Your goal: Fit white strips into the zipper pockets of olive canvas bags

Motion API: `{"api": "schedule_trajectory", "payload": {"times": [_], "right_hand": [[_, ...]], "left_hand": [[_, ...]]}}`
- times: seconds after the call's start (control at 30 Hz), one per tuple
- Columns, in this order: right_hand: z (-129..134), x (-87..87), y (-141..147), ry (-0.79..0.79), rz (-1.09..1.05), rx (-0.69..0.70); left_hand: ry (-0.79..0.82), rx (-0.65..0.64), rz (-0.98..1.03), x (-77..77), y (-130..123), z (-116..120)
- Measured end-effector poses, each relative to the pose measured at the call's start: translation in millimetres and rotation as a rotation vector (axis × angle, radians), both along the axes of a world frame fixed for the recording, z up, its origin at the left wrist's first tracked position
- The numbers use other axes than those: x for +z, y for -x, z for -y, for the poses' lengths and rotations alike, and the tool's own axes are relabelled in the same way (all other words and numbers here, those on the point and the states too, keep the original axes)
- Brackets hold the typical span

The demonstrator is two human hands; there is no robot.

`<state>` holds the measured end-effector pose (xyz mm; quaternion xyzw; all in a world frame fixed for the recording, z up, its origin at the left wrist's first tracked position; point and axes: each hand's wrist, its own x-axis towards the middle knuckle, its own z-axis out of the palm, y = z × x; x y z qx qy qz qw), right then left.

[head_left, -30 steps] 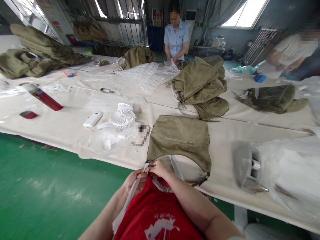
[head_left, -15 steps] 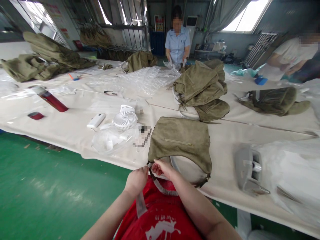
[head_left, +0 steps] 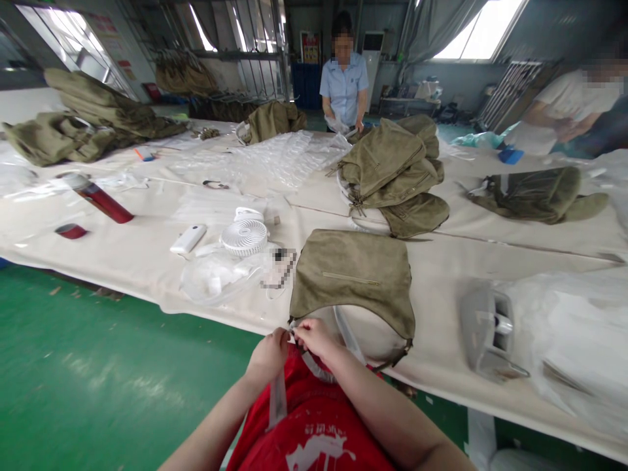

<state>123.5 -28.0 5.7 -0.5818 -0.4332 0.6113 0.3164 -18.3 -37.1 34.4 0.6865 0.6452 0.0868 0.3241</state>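
Observation:
An olive-green shoulder bag (head_left: pixel 353 261) lies flat at the near edge of the table, its zip slit facing up. Its strap, partly covered in whitish film, curves down from the bag's lower left corner. Just below that corner both my hands meet at the strap end. My left hand (head_left: pixel 269 356) is closed in a pinch, with a clear plastic strip (head_left: pixel 277 400) hanging below it. Close beside it, my right hand (head_left: pixel 316 337) pinches the strap end with thumb and forefinger. The exact contact between the fingertips is hidden.
Left of the bag are a white fan (head_left: pixel 244 237), a white power bank (head_left: pixel 188 239) and a red thermos (head_left: pixel 105 199). More olive bags (head_left: pixel 387 163) are piled behind. A grey tape dispenser (head_left: pixel 485 333) stands right, beside plastic bags (head_left: pixel 583 347). A co-worker (head_left: pixel 345 85) stands opposite.
My right hand has moved slightly down and left, closing from loosely curled fingers into a pinch beside my left hand. The bag lies in the same place.

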Motion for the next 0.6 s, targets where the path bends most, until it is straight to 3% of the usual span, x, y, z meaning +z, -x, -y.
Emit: {"api": "schedule_trajectory", "payload": {"times": [0.07, 0.17, 0.37, 0.5, 0.6], "right_hand": [[5.5, 1.0, 6.0, 0.027, -0.044, -0.053], [9.6, 3.4, 11.8, 0.069, -0.142, -0.091], [8.4, 4.1, 11.1, 0.145, -0.185, -0.072], [8.8, 6.8, 7.4, 0.213, -0.142, -0.033], [9.5, 12.0, 6.2, 0.214, -0.198, -0.007]], "left_hand": [[0.138, 0.154, 0.255, 0.8, -0.4, -5.0], [0.488, 0.398, 0.742, 7.5, 0.8, -9.7], [1.115, 0.521, 1.404, 19.3, 14.1, -8.9], [1.183, 0.568, 1.647, 11.5, 14.1, 2.6], [1.186, 0.570, 1.710, 5.4, 10.2, 11.6]]}}
